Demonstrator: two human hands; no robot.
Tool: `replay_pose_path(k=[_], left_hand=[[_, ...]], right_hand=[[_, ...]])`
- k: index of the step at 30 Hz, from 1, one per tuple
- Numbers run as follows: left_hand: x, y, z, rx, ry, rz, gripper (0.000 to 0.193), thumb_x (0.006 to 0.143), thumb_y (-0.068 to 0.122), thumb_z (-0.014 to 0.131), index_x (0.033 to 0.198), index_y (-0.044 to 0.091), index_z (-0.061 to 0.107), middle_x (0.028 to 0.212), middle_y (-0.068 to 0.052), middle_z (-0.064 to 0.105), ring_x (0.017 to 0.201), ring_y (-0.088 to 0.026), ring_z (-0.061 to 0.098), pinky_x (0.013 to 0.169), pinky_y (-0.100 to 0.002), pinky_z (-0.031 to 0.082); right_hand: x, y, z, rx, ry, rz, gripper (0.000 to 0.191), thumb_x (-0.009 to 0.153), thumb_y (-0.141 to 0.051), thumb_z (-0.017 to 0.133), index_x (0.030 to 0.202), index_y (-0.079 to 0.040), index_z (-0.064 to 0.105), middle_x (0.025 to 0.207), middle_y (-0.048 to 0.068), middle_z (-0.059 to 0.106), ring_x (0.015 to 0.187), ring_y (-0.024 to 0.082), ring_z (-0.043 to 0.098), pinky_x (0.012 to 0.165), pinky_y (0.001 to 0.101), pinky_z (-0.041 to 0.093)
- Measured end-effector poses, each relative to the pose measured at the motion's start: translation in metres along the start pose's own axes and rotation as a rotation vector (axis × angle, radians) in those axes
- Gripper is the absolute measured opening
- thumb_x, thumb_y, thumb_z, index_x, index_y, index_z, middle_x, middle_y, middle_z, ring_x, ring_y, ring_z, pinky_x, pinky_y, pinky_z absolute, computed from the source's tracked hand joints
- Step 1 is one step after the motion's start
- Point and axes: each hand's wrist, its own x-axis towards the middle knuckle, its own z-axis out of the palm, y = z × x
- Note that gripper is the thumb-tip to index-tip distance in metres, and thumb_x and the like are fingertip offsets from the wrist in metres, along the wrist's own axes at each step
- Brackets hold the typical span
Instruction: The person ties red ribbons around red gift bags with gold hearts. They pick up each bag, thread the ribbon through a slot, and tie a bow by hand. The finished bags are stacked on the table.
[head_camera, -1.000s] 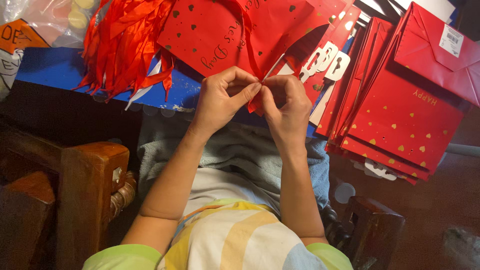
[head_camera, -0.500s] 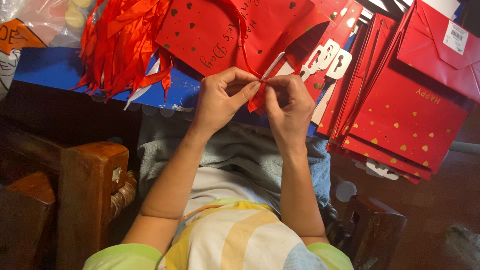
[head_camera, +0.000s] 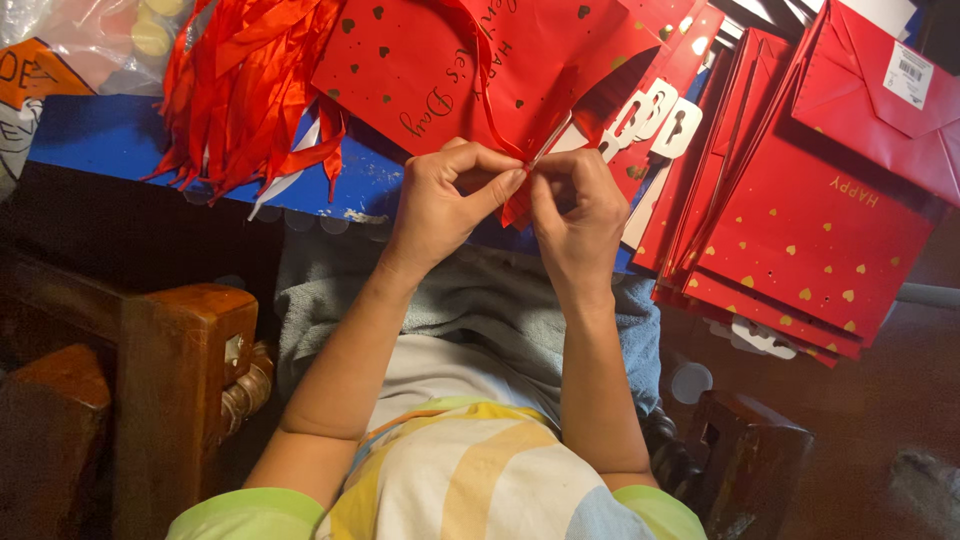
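Head view: left hand (head_camera: 440, 205) and right hand (head_camera: 575, 205) pinched together on ribbon (head_camera: 545, 150) at near edge of red bag (head_camera: 450, 60) on blue table (head_camera: 100, 140), ribbon slanting up-right from fingertips, both hands equally near.

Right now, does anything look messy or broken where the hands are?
Nothing looks broken. Both hands, left hand and right hand, pinch a red ribbon on a red gift bag. The loose ribbon bundle spills over the blue table edge.
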Motion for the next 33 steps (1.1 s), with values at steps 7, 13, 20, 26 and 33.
replay_pose_path(k=[7, 13, 20, 26, 33], left_hand=[[0.000, 0.000, -0.001, 0.092, -0.016, 0.092, 0.010, 0.095, 0.009, 0.079, 0.103, 0.003, 0.078, 0.093, -0.004, 0.076, 0.086, -0.009, 0.070, 0.078, -0.023, 0.058], [0.004, -0.006, 0.005, -0.144, 0.023, -0.081, 0.013, 0.097, 0.008, 0.075, 0.102, 0.002, 0.066, 0.094, -0.003, 0.077, 0.089, -0.003, 0.071, 0.080, -0.022, 0.060], [0.006, -0.007, 0.009, -0.102, 0.059, -0.034, 0.032, 0.091, 0.007, 0.082, 0.111, 0.004, 0.057, 0.093, -0.004, 0.077, 0.088, -0.004, 0.071, 0.080, -0.022, 0.059], [0.008, -0.001, 0.020, -0.064, 0.121, -0.076, 0.035, 0.087, 0.009, 0.083, 0.111, 0.006, 0.058, 0.089, -0.003, 0.076, 0.083, -0.006, 0.074, 0.073, -0.022, 0.060], [0.010, 0.004, 0.025, -0.042, 0.166, -0.013, 0.027, 0.091, 0.009, 0.079, 0.108, 0.007, 0.059, 0.089, -0.002, 0.076, 0.080, -0.007, 0.074, 0.072, -0.023, 0.059]], right_hand=[[-0.001, 0.008, 0.002, -0.042, 0.052, -0.082, 0.011, 0.094, 0.004, 0.075, 0.097, 0.000, 0.065, 0.092, 0.008, 0.063, 0.073, 0.013, 0.060, 0.066, 0.0279, 0.049], [-0.004, 0.014, 0.004, 0.102, 0.062, 0.098, 0.011, 0.096, 0.001, 0.069, 0.101, -0.002, 0.060, 0.082, 0.000, 0.067, 0.074, 0.005, 0.062, 0.068, 0.0236, 0.052], [-0.007, 0.021, 0.004, 0.234, 0.038, 0.089, 0.014, 0.096, 0.004, 0.066, 0.105, -0.003, 0.057, 0.091, 0.001, 0.064, 0.081, 0.005, 0.061, 0.073, 0.0228, 0.052], [-0.010, 0.026, 0.003, 0.246, 0.025, 0.114, 0.015, 0.096, 0.005, 0.064, 0.107, -0.003, 0.059, 0.095, 0.001, 0.066, 0.086, 0.005, 0.062, 0.079, 0.0226, 0.053], [-0.009, 0.028, -0.004, 0.388, 0.015, 0.134, 0.015, 0.100, 0.004, 0.063, 0.112, -0.004, 0.058, 0.100, 0.000, 0.063, 0.089, 0.006, 0.060, 0.080, 0.0224, 0.051]])
